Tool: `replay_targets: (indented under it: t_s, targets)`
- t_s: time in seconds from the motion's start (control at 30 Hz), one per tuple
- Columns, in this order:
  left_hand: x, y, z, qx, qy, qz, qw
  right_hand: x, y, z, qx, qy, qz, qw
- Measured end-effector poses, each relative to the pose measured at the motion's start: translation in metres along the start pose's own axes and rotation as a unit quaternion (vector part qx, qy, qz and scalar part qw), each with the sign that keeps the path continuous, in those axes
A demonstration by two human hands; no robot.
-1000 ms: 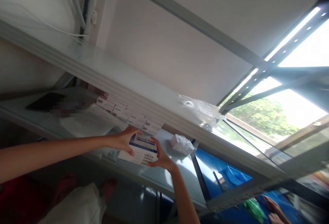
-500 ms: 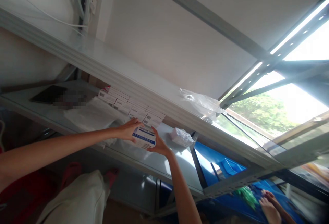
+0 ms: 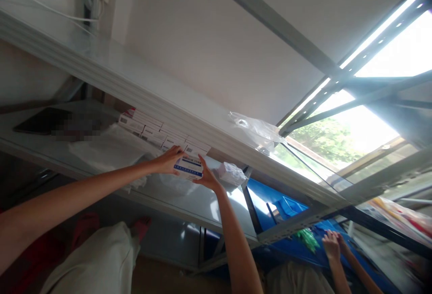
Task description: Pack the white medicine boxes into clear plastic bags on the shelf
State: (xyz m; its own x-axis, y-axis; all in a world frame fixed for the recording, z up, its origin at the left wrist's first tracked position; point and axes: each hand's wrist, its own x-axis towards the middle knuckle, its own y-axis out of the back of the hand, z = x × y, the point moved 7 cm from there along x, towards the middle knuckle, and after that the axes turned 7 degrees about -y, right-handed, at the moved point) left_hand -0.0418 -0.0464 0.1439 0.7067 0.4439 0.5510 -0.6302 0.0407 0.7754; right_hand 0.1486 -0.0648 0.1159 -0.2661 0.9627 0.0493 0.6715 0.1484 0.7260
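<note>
A white box with blue bands and dark print (image 3: 188, 168) is held between both hands over the lower shelf (image 3: 172, 198). My left hand (image 3: 169, 160) grips its left side, and my right hand (image 3: 206, 175) has hold of the right side. Just behind it stands a row of white boxes with small labels (image 3: 151, 135), partly under the upper shelf's edge. A plastic-wrapped white pack (image 3: 231, 174) lies to the right of my right hand. Left of the hands, crumpled clear plastic (image 3: 111, 148) is spread on the shelf.
A clear plastic bag (image 3: 256, 130) rests on the upper shelf (image 3: 162, 78). A dark flat object (image 3: 43, 120) lies at the far left. Beyond the metal frame at lower right, another person's hands (image 3: 332, 244) are near green material (image 3: 308, 239) over a blue surface.
The view has shifted, so the shelves appear further left. The held box now sits closer to the row and looks more tilted. The other person's hands have risen and come together.
</note>
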Motion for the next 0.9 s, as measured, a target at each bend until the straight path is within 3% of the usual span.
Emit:
replay_targets:
  t_s: [0.43, 0.63, 0.73, 0.9]
  targets:
    - [-0.002, -0.032, -0.020, 0.039, 0.021, -0.009, 0.999, 0.017, -0.014, 0.034, -0.109, -0.017, 0.030, 0.993]
    - [-0.005, -0.039, -0.015, 0.042, 0.006, -0.043, 0.998, -0.006, -0.023, 0.032, -0.168, -0.065, 0.008, 0.984]
    - [-0.004, -0.038, -0.017, 0.042, 0.008, -0.051, 0.998, -0.022, -0.020, 0.029, -0.194, -0.082, 0.035, 0.977]
    - [-0.002, -0.039, -0.023, 0.027, 0.018, -0.042, 0.999, -0.041, -0.021, 0.009, -0.229, -0.058, 0.038, 0.971]
